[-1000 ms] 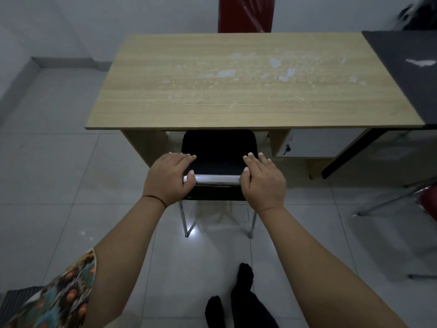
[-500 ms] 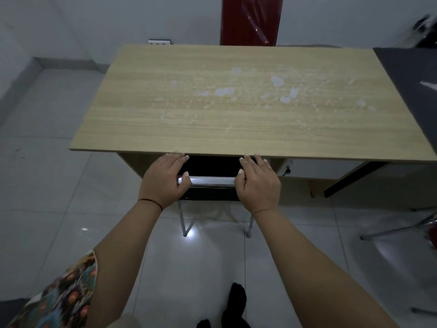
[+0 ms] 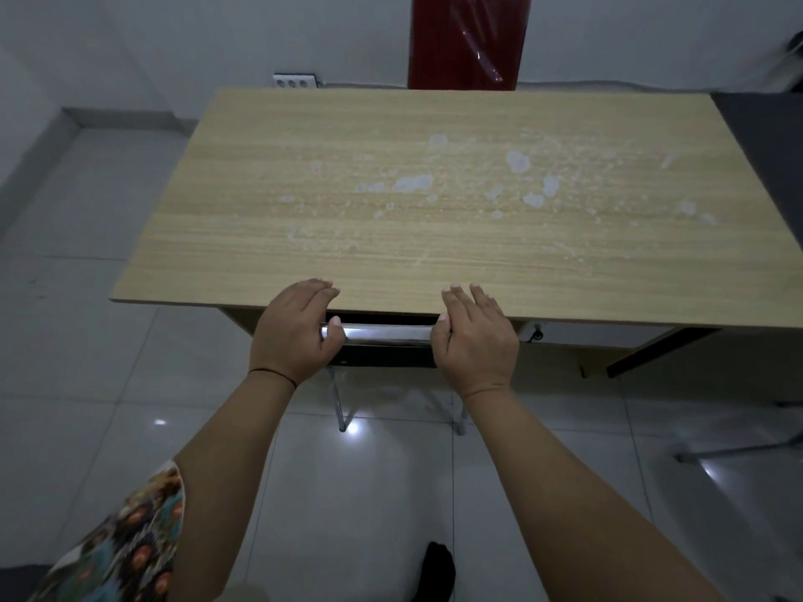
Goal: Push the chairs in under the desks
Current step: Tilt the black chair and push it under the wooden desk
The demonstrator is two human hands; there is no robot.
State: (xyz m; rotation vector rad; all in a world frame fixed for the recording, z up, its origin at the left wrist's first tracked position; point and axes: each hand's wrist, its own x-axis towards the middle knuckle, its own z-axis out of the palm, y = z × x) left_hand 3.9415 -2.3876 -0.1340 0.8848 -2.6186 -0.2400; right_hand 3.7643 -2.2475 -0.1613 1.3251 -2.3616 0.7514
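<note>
Pale grey floor tiles (image 3: 78,349) are filling the left of the view, with a wall socket (image 3: 295,81) sitting above the far left corner of the desk (image 3: 391,202), a light wood-grain top marked with whitish patches. Moving inward, the left hand (image 3: 293,332) is resting over the left end of the chair's chrome top rail (image 3: 377,333), thumb tucked under the bar and fingers lying fairly straight over it, reaching past the desk's front edge. The chair (image 3: 382,356) is sitting almost wholly beneath the desk: only the rail, a dark strip of backrest and the two rear legs are showing on the near side. The right hand (image 3: 476,336) is pressing the rail's right end in the same way, fingers extended, thumb at the bar. Neither hand is clenching the rail. Further right, a dark table (image 3: 764,141) is butting against the desk, and a chrome leg (image 3: 738,449) of some other seat is lying out on the tiles. This chair is looking as good as home; judging by that stray leg, at least one more seat is probably waiting, though it is barely in view.
</note>
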